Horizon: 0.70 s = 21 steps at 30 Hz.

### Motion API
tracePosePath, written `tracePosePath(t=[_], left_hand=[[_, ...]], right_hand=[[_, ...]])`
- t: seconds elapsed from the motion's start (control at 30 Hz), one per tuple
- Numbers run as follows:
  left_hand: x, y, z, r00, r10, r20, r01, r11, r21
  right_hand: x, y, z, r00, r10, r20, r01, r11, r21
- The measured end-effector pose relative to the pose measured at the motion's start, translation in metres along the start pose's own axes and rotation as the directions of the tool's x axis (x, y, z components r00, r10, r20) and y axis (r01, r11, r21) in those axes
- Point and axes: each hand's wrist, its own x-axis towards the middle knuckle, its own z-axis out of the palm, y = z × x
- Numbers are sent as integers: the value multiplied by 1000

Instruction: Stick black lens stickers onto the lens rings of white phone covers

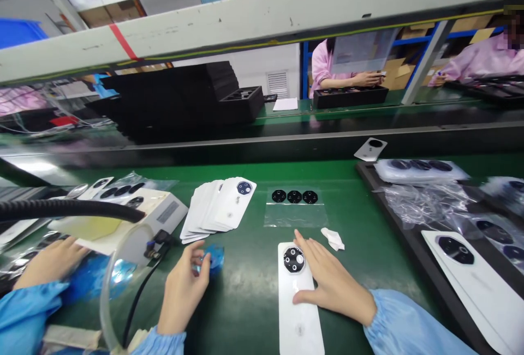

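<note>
The fingers (308, 247) of the right hand (335, 284) are spread out and do not close around anything. The thumb sticks out over a white panel (292, 314). The panel is long, flat and shiny, with round corners. Near its top is a black circle (293, 259) with small rings and one pale dot.

The panel lies on the green table (245, 295), under the right thumb. The other fingers point up along its right side, just beside the black circle. The left hand (184, 284) is well apart from the panel, pinching a bit of blue film (216, 257) between thumb and fingers.

The right hand hides some of the panel's right edge, and the picture cuts off its bottom end. The grey marks on it are too faint to read. The blue film is blurry, so its shape is hard to tell.
</note>
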Motion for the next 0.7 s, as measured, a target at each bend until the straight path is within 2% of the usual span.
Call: tracePosePath(t=[0.1,0.2,0.27,0.33,0.4,0.47,0.57,0.7], left_hand=[[5,-16,1,1000,1,23,-2,999,51],[-1,-8,0,1000,6,-1,-6,998,66],[-11,8,0,999,29,-24,-28,999,26],[-23,30,5,996,86,14,-85,994,-67],[-38,55,15,979,167,121,-142,971,-192],[-50,79,29,938,241,249,-156,935,-319],[-58,104,53,882,294,369,-85,868,-489],[-60,119,73,890,216,401,115,745,-657]], right_hand=[[0,3,3,1000,-10,2,10,1000,4],[-1,4,5,999,-27,-25,27,999,36],[-2,4,5,998,-22,-57,26,997,69],[-2,2,5,997,-12,-82,20,995,93],[-2,-1,4,995,-12,-98,23,994,106],[-2,-3,3,992,-18,-121,34,992,124],[-3,-7,2,985,-39,-166,63,988,141],[-4,-1,3,969,-122,-213,153,979,136]])
